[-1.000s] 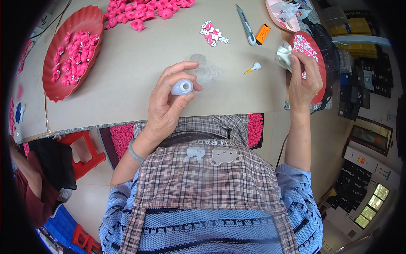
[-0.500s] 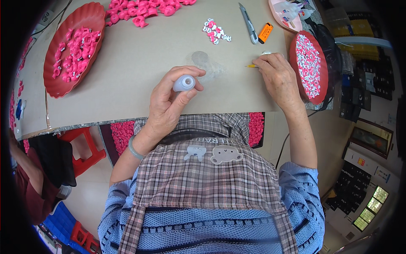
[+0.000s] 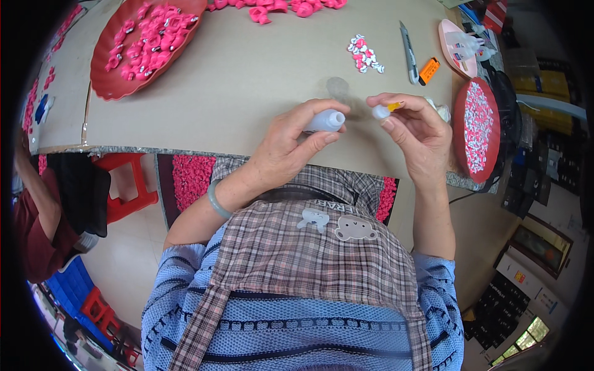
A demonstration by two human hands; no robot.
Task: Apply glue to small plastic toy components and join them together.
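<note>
My left hand [image 3: 281,143] is closed round a small translucent squeeze bottle [image 3: 323,122]. The bottle lies tilted, its uncapped mouth toward my right hand [image 3: 424,139]. Between the thumb and fingers of that hand is a white nozzle cap [image 3: 380,112] with a yellow tip [image 3: 395,107]. A short gap separates cap and bottle mouth, both above the table. Beyond them lies a little heap of white-and-pink pieces [image 3: 365,54]. Something white [image 3: 440,110], partly hidden, sits behind my right hand.
At left stands a big red scalloped tray [image 3: 101,81] of pink moulded parts; more pink parts [image 3: 300,7] lie at the far edge. Toward the right are a utility knife [image 3: 409,55], an orange case [image 3: 429,71], a pink dish [image 3: 447,36] with bottles and a red tray [image 3: 460,139] of small pieces.
My right hand has come in from the right tray's side toward my left hand, carrying the cap. The bottle has tipped sideways toward it. The whole view has shifted.
</note>
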